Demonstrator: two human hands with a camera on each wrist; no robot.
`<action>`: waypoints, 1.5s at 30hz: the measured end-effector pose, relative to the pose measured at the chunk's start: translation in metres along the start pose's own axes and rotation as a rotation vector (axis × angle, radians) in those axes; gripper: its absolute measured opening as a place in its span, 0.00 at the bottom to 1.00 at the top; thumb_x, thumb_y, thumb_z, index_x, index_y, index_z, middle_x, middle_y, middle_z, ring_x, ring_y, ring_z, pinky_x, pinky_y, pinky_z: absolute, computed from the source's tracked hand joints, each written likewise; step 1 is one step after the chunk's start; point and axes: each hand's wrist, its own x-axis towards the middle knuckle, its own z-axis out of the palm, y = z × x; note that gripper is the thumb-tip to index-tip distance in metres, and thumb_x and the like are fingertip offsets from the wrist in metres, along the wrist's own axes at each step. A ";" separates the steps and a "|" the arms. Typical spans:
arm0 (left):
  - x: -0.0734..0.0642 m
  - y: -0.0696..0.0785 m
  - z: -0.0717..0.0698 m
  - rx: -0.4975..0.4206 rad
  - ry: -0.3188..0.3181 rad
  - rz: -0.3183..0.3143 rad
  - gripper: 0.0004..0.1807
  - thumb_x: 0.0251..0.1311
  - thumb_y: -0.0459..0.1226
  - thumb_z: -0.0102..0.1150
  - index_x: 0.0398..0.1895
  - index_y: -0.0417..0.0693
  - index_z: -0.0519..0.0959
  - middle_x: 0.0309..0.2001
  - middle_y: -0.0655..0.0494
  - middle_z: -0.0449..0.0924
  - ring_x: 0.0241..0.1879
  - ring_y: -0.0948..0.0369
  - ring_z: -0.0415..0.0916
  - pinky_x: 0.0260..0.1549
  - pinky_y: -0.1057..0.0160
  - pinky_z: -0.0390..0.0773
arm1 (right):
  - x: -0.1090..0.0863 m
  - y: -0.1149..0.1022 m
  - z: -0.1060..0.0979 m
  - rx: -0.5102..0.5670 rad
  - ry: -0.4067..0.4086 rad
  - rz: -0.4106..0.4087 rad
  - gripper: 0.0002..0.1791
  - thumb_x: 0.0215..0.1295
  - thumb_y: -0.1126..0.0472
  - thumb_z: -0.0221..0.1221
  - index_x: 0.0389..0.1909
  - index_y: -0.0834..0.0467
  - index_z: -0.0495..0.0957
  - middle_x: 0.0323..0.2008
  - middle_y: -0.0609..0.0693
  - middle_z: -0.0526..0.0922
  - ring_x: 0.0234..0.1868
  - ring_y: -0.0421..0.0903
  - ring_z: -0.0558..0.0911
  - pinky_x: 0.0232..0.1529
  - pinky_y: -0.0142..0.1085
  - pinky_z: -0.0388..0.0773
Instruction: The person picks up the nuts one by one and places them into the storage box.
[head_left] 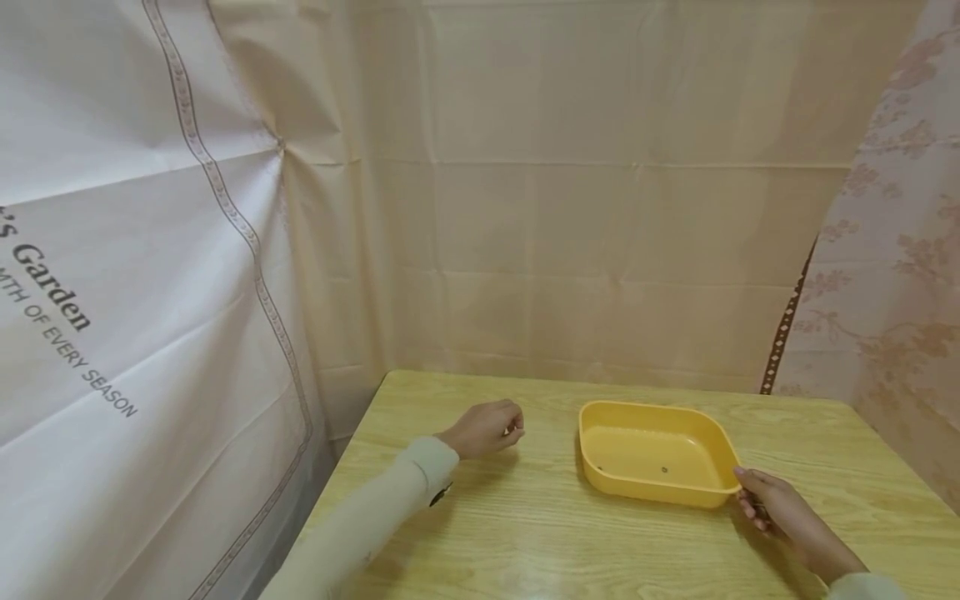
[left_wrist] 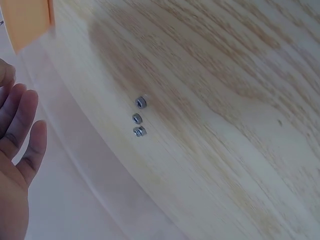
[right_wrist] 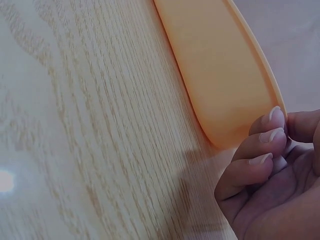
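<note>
My right hand [head_left: 780,512] pinches the near right corner of a yellow plastic tray [head_left: 637,487] between thumb and fingers. In the right wrist view the fingers [right_wrist: 250,170] curl at the tray's rim, with the thumb on the other side. Two small nuts [head_left: 664,470] lie inside the tray. To the tray's left, my left hand [head_left: 483,427] hovers over the table with loosely bent fingers, nothing visible in it. In the left wrist view, three metal hex nuts [left_wrist: 140,102] lie in a short row on the wood, apart from the fingers [left_wrist: 35,150].
The light wood-grain table [head_left: 540,542] has its far edge close to a beige hanging cloth [head_left: 585,208]. A white printed cloth [head_left: 150,250] hangs along the left side, and a floral cloth [head_left: 885,317] on the right.
</note>
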 end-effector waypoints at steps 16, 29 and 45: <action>0.010 0.011 0.000 -0.018 -0.027 0.014 0.04 0.74 0.42 0.59 0.43 0.53 0.79 0.39 0.64 0.80 0.34 0.74 0.74 0.33 0.78 0.73 | 0.000 0.004 -0.001 0.055 0.006 0.054 0.30 0.81 0.35 0.37 0.32 0.54 0.70 0.23 0.44 0.71 0.20 0.39 0.69 0.23 0.33 0.70; 0.020 0.013 0.004 0.008 -0.040 0.022 0.06 0.76 0.44 0.57 0.44 0.53 0.79 0.40 0.65 0.79 0.35 0.75 0.74 0.33 0.78 0.73 | 0.000 0.004 0.000 0.063 0.009 0.037 0.22 0.83 0.45 0.42 0.34 0.55 0.73 0.24 0.43 0.72 0.20 0.38 0.70 0.23 0.32 0.71; 0.040 0.032 0.005 0.032 -0.047 0.060 0.06 0.75 0.45 0.58 0.44 0.54 0.79 0.40 0.66 0.78 0.35 0.75 0.73 0.34 0.78 0.73 | 0.000 0.004 -0.004 0.081 -0.056 -0.020 0.21 0.84 0.45 0.41 0.34 0.55 0.70 0.25 0.43 0.71 0.21 0.37 0.69 0.23 0.32 0.71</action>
